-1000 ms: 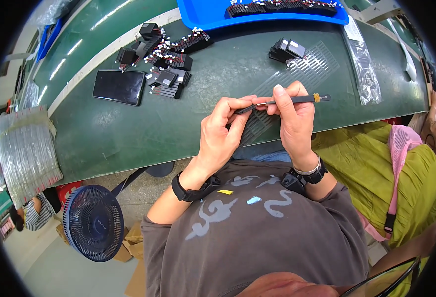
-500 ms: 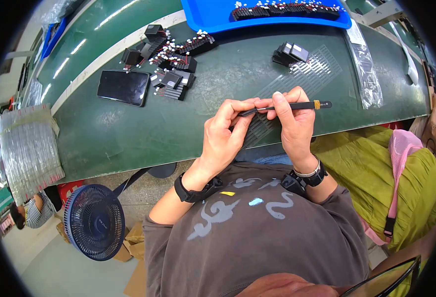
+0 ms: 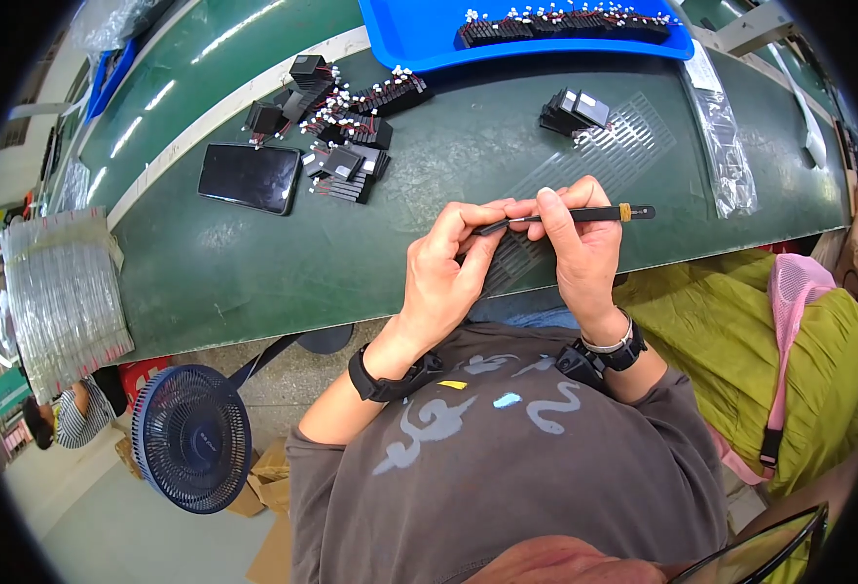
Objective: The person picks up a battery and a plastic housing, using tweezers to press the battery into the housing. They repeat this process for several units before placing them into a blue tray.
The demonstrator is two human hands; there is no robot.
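Note:
My left hand (image 3: pixel 438 268) is closed on a small flat black block (image 3: pixel 490 229), pinched between thumb and fingers above the table. In my right hand (image 3: pixel 584 255) are black tweezers (image 3: pixel 599 213) with a yellowish band near the back end. Their thin tip points left and meets the edge of the black block; fingers partly hide the contact. Both hands are close together, fingertips almost touching. Beneath them lies a clear slotted sheet (image 3: pixel 633 136). A small stack of black blocks with pale labels (image 3: pixel 573 112) sits beyond my right hand.
Several black blocks with white connectors and red wires (image 3: pixel 361 131) are piled at the left, beside a dark phone (image 3: pixel 247 177). A blue tray (image 3: pixel 536 52) holds a row more. Plastic-wrapped strips (image 3: pixel 64 292) lie at the table's left end; a fan (image 3: pixel 192 438) stands below the edge.
The whole view has shifted slightly. My hands keep nearly the same pose, with the tweezers still at the black block, which looks slightly turned.

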